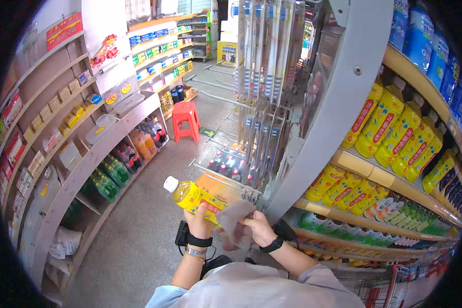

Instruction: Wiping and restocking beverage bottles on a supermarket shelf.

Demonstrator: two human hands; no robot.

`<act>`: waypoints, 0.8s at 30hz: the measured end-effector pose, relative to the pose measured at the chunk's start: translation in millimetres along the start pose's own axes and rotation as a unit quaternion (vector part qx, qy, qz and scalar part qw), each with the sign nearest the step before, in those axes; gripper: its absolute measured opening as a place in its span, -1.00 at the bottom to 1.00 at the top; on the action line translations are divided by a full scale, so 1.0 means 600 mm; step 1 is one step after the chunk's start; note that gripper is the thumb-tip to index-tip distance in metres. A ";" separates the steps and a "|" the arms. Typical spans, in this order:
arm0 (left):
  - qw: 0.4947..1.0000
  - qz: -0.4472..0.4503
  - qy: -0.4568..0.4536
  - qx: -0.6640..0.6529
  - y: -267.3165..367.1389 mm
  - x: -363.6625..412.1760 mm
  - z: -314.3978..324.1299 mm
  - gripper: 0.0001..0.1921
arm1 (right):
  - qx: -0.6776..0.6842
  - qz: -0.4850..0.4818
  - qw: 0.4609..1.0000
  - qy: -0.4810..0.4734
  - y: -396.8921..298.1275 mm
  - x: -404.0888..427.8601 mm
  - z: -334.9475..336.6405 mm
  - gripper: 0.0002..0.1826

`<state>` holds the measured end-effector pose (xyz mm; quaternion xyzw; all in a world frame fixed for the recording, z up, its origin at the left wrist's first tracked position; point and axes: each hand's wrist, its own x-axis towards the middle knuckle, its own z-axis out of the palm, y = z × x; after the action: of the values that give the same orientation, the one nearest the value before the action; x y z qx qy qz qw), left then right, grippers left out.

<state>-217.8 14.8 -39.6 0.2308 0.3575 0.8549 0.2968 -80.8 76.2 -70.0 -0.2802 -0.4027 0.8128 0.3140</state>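
Note:
My left hand point(198, 222) grips a plastic drink bottle point(195, 198) with a yellow wrap label and a white cap. The bottle is tilted, its cap pointing up and to the left over the aisle. In my right hand point(258, 228) is a grey-brown cloth point(234, 219), pinched between thumb and fingers. The cloth lies against the bottle's lower end and hides its base. Both hands are in front of my body, close to each other.
At right, shelves point(364, 165) hold several rows of similar yellow bottles point(402, 133). Packaged toothbrushes point(269, 57) hang from a metal rack ahead, above dark bottles point(225, 165). A red plastic stool point(186, 120) stands in the aisle. Left are shelves with green bottles point(104, 184).

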 end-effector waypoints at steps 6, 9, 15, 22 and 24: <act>0.998 -0.010 -0.043 -0.050 0.015 0.014 -0.030 -0.51 | -0.065 -0.083 0.994 0.035 0.039 0.006 -0.019 -0.71; 0.996 -0.055 -0.059 -0.031 0.030 0.019 -0.053 -0.48 | -0.071 -0.114 0.989 0.065 0.040 -0.001 -0.027 -0.79; 0.960 -0.043 -0.121 0.250 0.013 0.011 -0.072 -0.40 | -0.162 -0.201 0.966 -0.008 0.017 -0.005 -0.039 -0.84; 0.900 -0.119 -0.268 0.322 -0.019 -0.009 -0.049 -0.54 | -0.314 -0.202 0.927 -0.046 -0.026 -0.013 -0.019 -0.75; 0.863 -0.203 -0.361 0.291 -0.040 -0.010 -0.077 -0.53 | -0.247 -0.204 0.947 -0.036 -0.031 -0.017 -0.011 -0.70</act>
<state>-233.3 2.5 -88.5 0.5213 0.4973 0.4898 0.4909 -64.2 80.6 -56.1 -0.2315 -0.6505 0.6158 0.3796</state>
